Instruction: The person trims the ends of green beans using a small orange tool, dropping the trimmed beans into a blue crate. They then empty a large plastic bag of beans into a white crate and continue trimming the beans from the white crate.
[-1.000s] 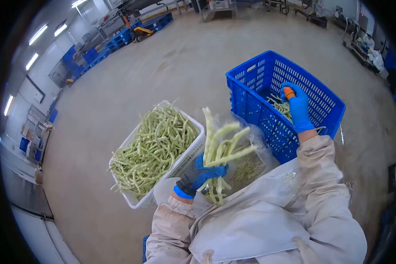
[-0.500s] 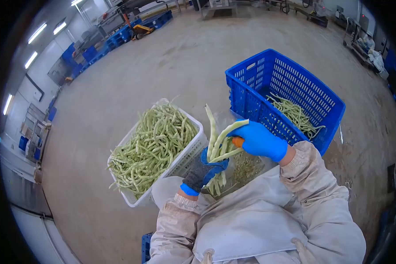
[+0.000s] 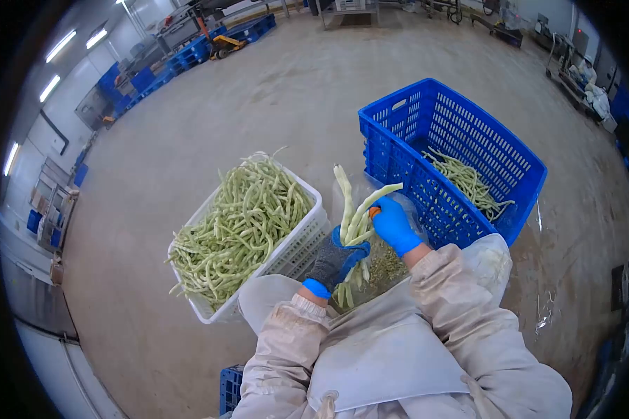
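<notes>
My left hand [image 3: 339, 260], in a grey and blue coated glove over a blue one, is closed around a small bunch of long pale green beans [image 3: 356, 222]. Their ends stick out above and below the fist. My right hand [image 3: 397, 229], in a blue glove, is closed on a small orange-handled tool [image 3: 374, 211] right beside the beans; its working end is hidden. A white basket [image 3: 302, 253] heaped with green beans [image 3: 241, 223] stands left of my hands. Bits of bean trimmings [image 3: 386, 269] lie on clear plastic between my knees.
A blue slatted crate [image 3: 426, 188] stands ahead to the right, with some beans [image 3: 468, 183] inside. Part of another blue crate [image 3: 230, 387] shows beside me at lower left. Farther off are a yellow pallet jack [image 3: 225, 46], blue pallets [image 3: 254, 29] and a person [image 3: 587, 70].
My right hand has drawn back from the bean tops, down and slightly right, and its fingers are now closer together. My left hand has moved a little right with the bunch.
</notes>
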A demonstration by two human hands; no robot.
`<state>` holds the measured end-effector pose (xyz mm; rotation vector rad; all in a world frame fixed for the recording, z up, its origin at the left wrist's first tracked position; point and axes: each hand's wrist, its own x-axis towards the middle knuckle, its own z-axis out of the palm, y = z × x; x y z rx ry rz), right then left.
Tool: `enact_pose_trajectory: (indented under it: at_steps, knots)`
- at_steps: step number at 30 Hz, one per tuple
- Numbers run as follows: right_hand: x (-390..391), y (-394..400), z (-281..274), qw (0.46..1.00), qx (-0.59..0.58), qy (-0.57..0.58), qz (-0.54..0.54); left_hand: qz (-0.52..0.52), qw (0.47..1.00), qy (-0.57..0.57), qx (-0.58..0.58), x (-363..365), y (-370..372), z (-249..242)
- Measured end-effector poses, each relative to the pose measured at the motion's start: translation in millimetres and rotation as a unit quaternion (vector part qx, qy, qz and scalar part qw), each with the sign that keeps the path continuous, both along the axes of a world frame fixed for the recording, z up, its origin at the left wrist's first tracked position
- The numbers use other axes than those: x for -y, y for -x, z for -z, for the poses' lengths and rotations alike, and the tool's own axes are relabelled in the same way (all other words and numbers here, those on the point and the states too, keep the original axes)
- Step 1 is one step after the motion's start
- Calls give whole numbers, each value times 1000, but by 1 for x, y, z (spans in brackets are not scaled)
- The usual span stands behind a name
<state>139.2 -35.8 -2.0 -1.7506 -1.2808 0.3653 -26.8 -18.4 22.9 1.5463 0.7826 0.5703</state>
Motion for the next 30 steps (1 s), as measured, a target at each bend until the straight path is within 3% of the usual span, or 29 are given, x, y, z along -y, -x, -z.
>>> enact_pose_trajectory:
  at_steps: [2, 4, 5, 7, 8, 10, 11, 13, 14, 16, 17, 18, 19, 23, 25, 30]
  knots:
    - [-1, -1, 3, 997, -62, 35, 6, -7, 1000, -7, -4, 0, -1, 6]
    - [2, 0, -2, 993, 116, -15, -34, -28, 999, 39, 1, 2, 1, 10]
    - [6, -6, -7, 992, 116, -15, -36, -30, 999, 40, 2, 3, 3, 10]
    - [12, -24, -22, 979, 111, -5, -172, 6, 997, 61, 48, 2, 11, 8]
    - [12, -22, -31, 978, 112, -6, -174, 4, 997, 60, 49, 2, 12, 7]
    - [19, -20, -40, 982, -101, 59, -150, -11, 989, 86, 120, 8, 12, 8]
    - [20, -22, -36, 982, -100, 60, -150, -33, 985, 77, 153, 10, 8, 12]
    - [22, -22, -24, 893, -409, 107, -153, -32, 984, 70, 160, 11, 7, 17]
    - [27, -17, -20, 893, -410, 107, -153, -31, 983, 64, 167, 13, 7, 20]
    - [36, -9, -13, 728, -659, 69, -174, -35, 977, 99, 186, 19, 7, 27]
    - [38, -8, -15, 728, -660, 69, -173, -39, 969, 135, 206, 23, 7, 30]
    - [40, -8, -17, 851, -494, 68, -162, -39, 968, 136, 205, 26, 7, 34]
    - [40, -8, -20, 939, -306, 64, -146, -32, 973, 138, 181, 28, 7, 36]
    - [40, -13, -28, 933, -310, 49, -174, -12, 978, 125, 167, 29, 6, 38]
    - [41, -12, -35, 962, -197, 29, -185, -15, 976, 122, 178, 30, 5, 38]
    - [41, -13, -35, 951, -203, 52, -227, -30, 980, 101, 166, 31, 6, 37]
